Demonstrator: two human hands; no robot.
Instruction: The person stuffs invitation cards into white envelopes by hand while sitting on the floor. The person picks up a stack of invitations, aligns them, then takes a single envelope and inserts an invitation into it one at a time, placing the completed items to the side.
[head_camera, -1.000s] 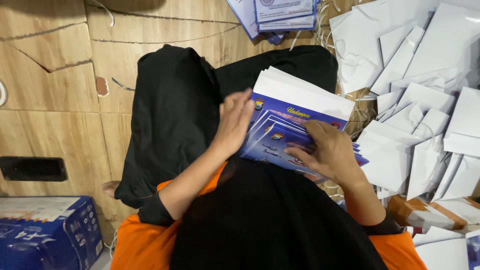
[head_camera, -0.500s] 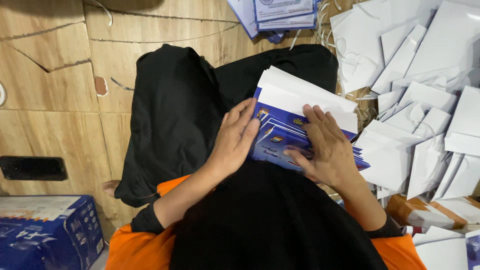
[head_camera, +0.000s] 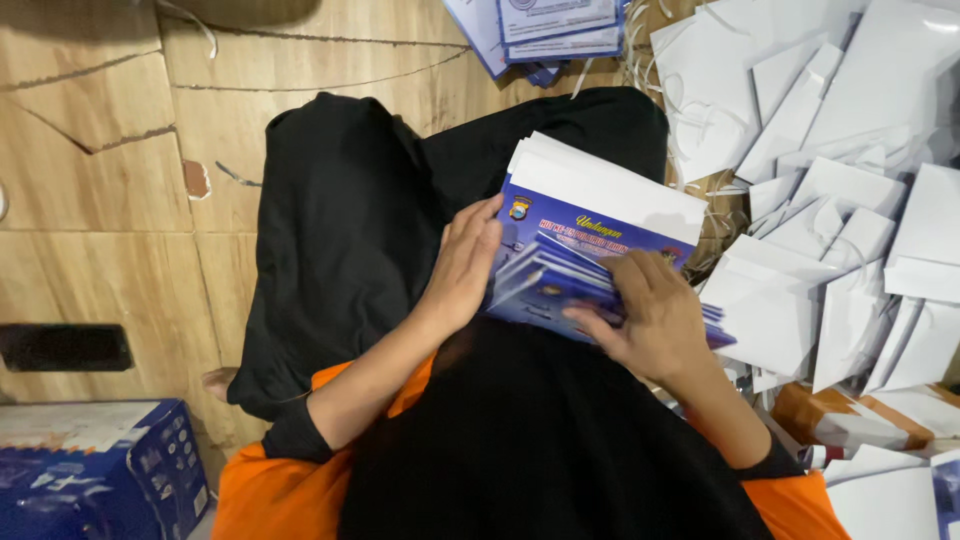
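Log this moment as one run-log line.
left hand: flat on stack's left edge | right hand: fingers on lower cards | blue-and-white card stack: on lap | white paper bags: piled beside

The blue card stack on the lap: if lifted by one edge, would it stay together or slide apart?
The card stack would probably fan out: its lower cards are already splayed under the right hand. The cards look glossy, so likely slippery. Each seems fairly stiff, lying flat with straight edges, and the left hand steadies one side, which suggests the stack needs two-sided support.
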